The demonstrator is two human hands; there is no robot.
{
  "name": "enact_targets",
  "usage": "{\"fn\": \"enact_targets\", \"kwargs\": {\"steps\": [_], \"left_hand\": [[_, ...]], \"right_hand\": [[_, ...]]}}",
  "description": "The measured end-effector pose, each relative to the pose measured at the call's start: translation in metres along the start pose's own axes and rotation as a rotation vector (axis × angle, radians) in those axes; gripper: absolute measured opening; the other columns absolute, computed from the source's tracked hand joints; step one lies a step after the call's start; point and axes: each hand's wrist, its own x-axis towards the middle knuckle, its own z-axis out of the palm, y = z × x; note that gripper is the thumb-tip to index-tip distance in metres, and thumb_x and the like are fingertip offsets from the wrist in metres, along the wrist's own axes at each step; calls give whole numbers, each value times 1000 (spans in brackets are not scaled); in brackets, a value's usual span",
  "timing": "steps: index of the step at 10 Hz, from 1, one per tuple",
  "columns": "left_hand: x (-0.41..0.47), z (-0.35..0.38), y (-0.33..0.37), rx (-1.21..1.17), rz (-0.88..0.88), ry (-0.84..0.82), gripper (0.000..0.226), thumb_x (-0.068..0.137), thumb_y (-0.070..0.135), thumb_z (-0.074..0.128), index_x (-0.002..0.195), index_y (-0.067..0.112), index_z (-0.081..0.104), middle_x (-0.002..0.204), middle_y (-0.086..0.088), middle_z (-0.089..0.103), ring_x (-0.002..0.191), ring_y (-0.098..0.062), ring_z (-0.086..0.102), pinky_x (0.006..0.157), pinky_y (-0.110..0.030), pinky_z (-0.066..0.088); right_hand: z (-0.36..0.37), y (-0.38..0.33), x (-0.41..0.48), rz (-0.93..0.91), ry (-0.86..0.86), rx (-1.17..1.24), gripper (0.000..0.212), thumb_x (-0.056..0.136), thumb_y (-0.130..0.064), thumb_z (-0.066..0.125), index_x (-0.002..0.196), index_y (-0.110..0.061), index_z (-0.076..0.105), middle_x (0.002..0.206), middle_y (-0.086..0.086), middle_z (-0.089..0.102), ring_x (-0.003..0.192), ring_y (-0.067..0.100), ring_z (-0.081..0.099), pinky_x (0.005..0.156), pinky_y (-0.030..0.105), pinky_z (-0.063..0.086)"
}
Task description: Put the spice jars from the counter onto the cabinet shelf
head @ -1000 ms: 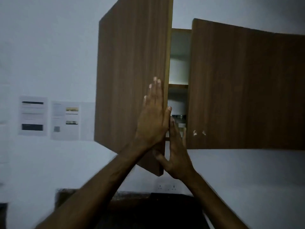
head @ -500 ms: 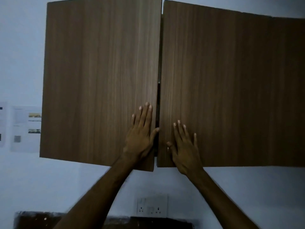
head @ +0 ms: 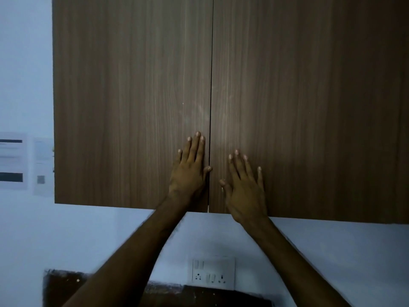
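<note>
The left hand (head: pixel 190 173) is laid flat, fingers (head: pixel 195 149) straight, on the left door (head: pixel 132 96) just beside the seam. The right hand (head: pixel 245 191) is spread flat on the right door (head: pixel 309 96). Nothing is gripped. Both doors are closed, so the jars' place cannot be told.

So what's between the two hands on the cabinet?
Head view: just the door seam and a bare strip of the right door lie between the left hand and right hand.
</note>
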Motion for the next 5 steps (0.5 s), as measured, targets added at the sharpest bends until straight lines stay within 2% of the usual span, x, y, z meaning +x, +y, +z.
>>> {"fn": "enact_targets", "kwargs": {"steps": [1,2,3,5], "left_hand": [[-2,-10,8,-48,-26,-67,81,99,46,37,150,13,-17,158,-5,-25,146,-23,-21,121,-45,1],[-4,-21,12,-69,-40,-113,86,97,45,41,150,13,-18,158,-5,-26,147,-23,-20,120,-46,2],[-7,-26,16,-69,-60,-146,86,97,47,41,150,13,-18,158,-4,-25,147,-23,-20,121,-50,3],[-10,-38,28,-87,-26,-47,79,99,48,31,151,13,-17,160,-4,-22,148,-21,-17,122,-46,1]], "right_hand": [[-8,0,-1,-10,-40,-15,70,92,-57,4,154,-24,-6,161,-3,-15,148,17,-14,116,46,-11],[-20,-2,-2,-21,-95,-28,69,95,-57,8,153,-23,-10,160,-2,-19,149,18,-14,117,46,-10],[-31,-3,-2,-14,-153,-13,69,100,-49,26,153,-23,-10,160,-2,-20,149,19,-15,117,47,-9],[-53,-2,1,-14,-147,121,71,100,-44,35,154,-20,-4,162,-1,-13,150,18,-11,117,41,-9]]}}
